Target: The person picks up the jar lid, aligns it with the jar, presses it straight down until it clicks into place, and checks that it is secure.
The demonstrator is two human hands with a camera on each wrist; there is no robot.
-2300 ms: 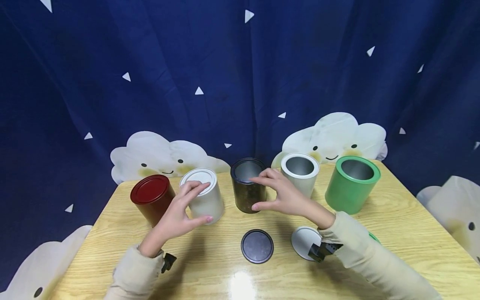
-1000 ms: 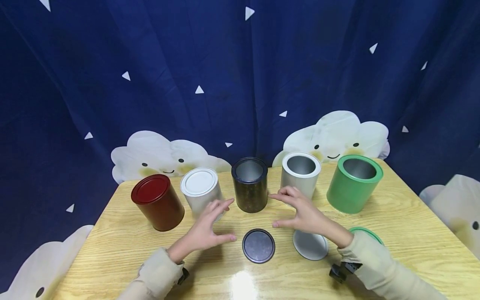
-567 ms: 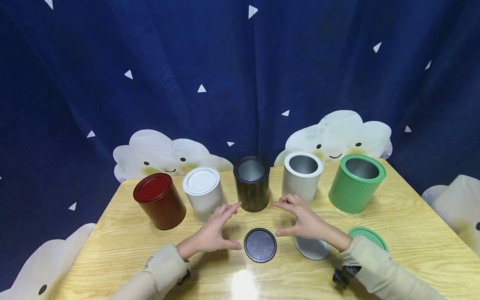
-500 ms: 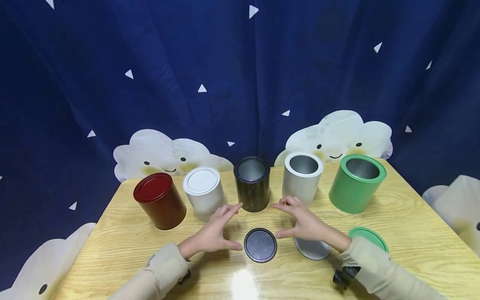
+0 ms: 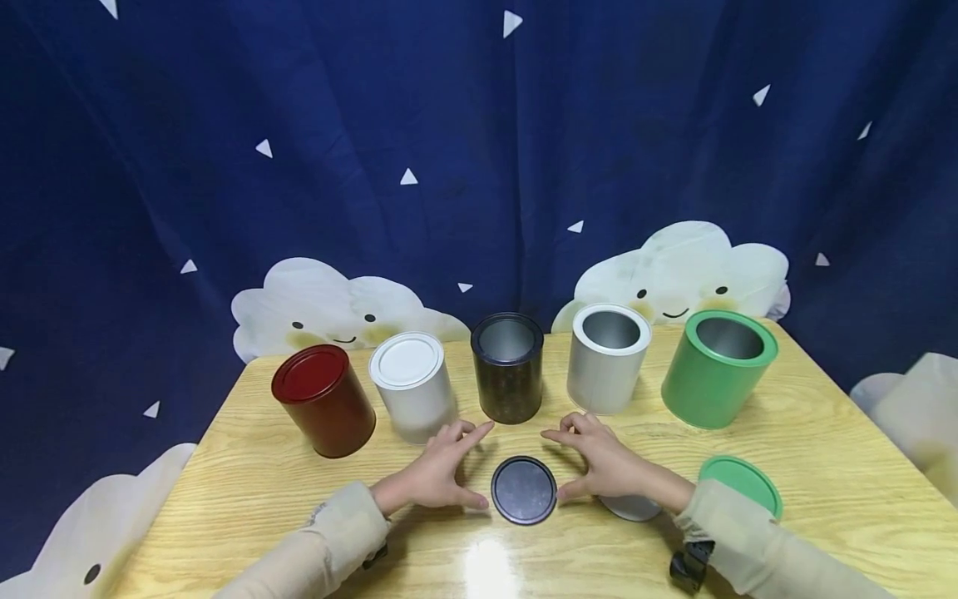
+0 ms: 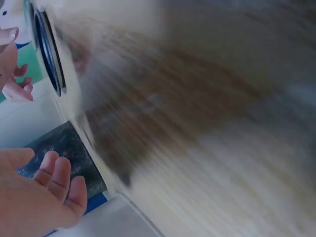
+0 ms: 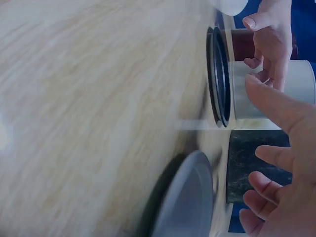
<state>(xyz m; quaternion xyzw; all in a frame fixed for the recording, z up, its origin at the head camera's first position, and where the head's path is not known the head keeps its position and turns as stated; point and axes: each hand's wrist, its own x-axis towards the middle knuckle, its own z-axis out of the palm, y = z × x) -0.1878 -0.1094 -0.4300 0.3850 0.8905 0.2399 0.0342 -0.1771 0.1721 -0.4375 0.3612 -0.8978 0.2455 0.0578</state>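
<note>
The black round lid (image 5: 524, 490) lies flat on the table, between both hands. My left hand (image 5: 437, 472) is spread just to its left, thumb tip close to the rim. On the other side my right hand (image 5: 604, 462) holds its thumb tip at or very near the rim; I cannot tell whether it touches. Neither hand holds anything. Behind the lid stands the open black can (image 5: 509, 374). A white lid (image 5: 632, 507) is partly hidden under the right hand and wrist. In the right wrist view, the black lid (image 7: 218, 76) appears edge-on beside the right thumb.
Left of the black can stand a dark red can (image 5: 323, 401) and a white can (image 5: 414, 388), both lidded. Rightward are an open white can (image 5: 608, 359) and an open green can (image 5: 718, 370). A green lid (image 5: 741, 482) lies by the right sleeve. A dark curtain hangs behind.
Both hands have come down from beside the cans toward the table front, closing in on either side of the black lid. The cans and lids have stayed in place.
</note>
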